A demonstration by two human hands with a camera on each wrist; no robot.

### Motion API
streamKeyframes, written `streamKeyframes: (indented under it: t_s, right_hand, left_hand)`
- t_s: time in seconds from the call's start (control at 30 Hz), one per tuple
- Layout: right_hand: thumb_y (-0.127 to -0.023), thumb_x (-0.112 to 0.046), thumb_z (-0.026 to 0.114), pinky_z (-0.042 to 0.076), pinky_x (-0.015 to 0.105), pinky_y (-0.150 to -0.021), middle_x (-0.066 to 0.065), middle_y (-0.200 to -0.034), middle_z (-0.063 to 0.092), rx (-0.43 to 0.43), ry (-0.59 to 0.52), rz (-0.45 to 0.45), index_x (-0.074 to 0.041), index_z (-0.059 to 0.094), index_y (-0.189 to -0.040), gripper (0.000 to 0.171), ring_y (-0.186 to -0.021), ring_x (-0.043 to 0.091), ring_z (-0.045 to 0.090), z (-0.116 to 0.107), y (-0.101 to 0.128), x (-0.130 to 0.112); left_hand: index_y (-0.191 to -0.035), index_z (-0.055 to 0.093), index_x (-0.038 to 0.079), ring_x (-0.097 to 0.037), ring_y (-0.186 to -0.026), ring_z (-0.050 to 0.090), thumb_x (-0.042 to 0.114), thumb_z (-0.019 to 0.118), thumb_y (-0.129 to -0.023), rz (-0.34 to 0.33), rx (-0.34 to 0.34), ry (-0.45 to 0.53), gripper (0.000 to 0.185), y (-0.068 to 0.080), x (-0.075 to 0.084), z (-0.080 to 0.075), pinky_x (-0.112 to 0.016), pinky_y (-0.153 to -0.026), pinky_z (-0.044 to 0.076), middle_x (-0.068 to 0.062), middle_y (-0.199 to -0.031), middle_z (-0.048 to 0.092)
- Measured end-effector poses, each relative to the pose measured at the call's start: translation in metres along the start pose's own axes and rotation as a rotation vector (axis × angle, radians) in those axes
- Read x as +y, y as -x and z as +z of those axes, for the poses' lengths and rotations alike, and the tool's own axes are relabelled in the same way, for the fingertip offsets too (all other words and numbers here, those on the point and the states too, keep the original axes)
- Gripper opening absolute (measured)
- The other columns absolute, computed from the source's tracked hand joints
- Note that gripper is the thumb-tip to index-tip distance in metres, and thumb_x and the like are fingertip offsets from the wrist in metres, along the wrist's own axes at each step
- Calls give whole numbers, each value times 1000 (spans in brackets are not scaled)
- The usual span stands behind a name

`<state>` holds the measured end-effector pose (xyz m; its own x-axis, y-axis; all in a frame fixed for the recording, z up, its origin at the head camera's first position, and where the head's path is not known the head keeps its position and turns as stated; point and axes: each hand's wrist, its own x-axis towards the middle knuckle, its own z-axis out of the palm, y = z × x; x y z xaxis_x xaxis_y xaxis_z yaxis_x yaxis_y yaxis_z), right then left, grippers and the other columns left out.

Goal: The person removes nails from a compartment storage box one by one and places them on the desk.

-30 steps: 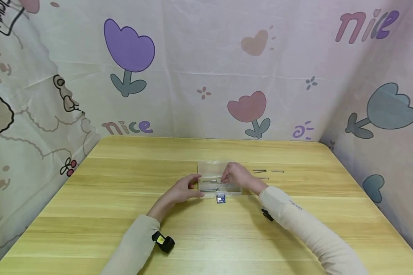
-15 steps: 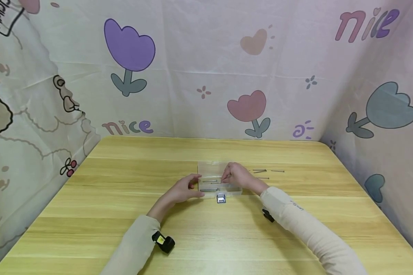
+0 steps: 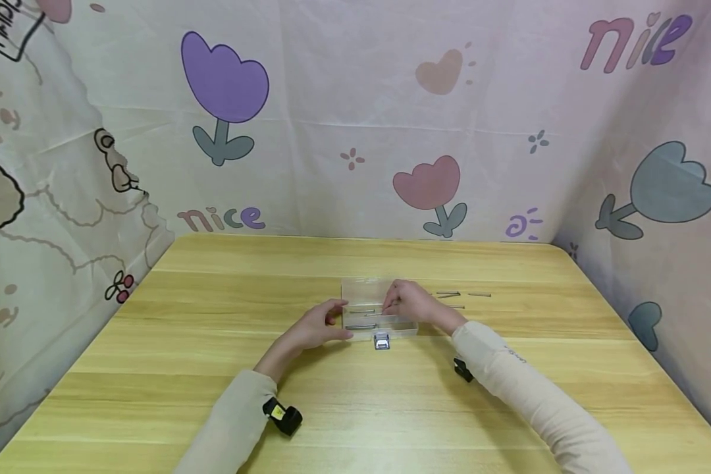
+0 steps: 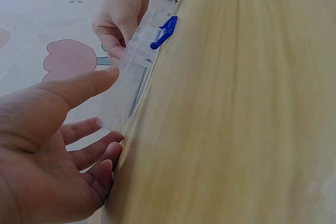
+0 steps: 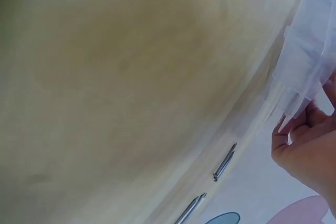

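Right hand (image 3: 411,303) curled over the clear plastic box (image 3: 364,289), grip apparently pinching a thin metal pin (image 3: 374,314) just inside it, though fingertips partly hidden. Left hand (image 3: 316,327) relaxed and spread, thumb and fingers steadying the box's near-left corner. Blue latch (image 3: 382,342) toward the wearer. More pins (image 3: 453,295) loose on the table (image 3: 213,368) beyond the right hand. Probably light, stiff, slippery; best pinched mid-shaft. Box likely light, apt to slide.
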<state>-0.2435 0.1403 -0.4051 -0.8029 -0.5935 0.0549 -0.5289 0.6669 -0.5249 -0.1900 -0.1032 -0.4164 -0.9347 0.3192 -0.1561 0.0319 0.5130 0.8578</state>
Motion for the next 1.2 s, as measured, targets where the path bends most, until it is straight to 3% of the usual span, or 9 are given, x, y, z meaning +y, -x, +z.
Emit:
streamKeyframes:
  t_s: [0.23,0.4,0.63,0.87,1.2]
  right_hand:
    - [-89,-7,69,48,30,-73,1,-88,62,-1,-110,8,-4,70,-85,5,-81,14,55,-10,5,1]
    - [-93,-3,62,48,30,-71,4,-83,63,90,-95,2,0,65,-90,5,-77,15,54,-13,5,5]
    - [-92,4,59,51,36,-77,13,-96,67,162,-49,-8,5,67,-103,13,-86,23,61,-23,10,9]
    - [-91,4,62,51,38,-74,12,-92,67,192,31,-3,4,69,-96,9,-83,23,60,-35,22,22]
    - [-89,3,64,47,38,-72,7,-85,65,213,38,63,4,70,-91,6,-78,20,56,-52,49,52]
  left_hand:
    - [-140,48,7,-28,-109,48,19,81,-80,0,0,3,70,0,0,0,-45,-92,40,-14,-137,52]
    - [-140,48,7,-28,-109,48,19,80,-80,0,0,-10,69,2,1,-1,-45,-91,40,-14,-136,52]
    - [-140,49,7,-27,-109,48,20,80,-80,9,0,-10,69,1,0,-1,-45,-92,40,-13,-136,52]
    - [-140,49,8,-27,-107,48,20,80,-80,16,-2,-9,69,0,0,-1,-44,-91,41,-12,-135,53]
    - [-141,47,7,-27,-108,48,21,80,-80,18,-10,6,71,1,-1,-2,-44,-90,41,-14,-137,51]
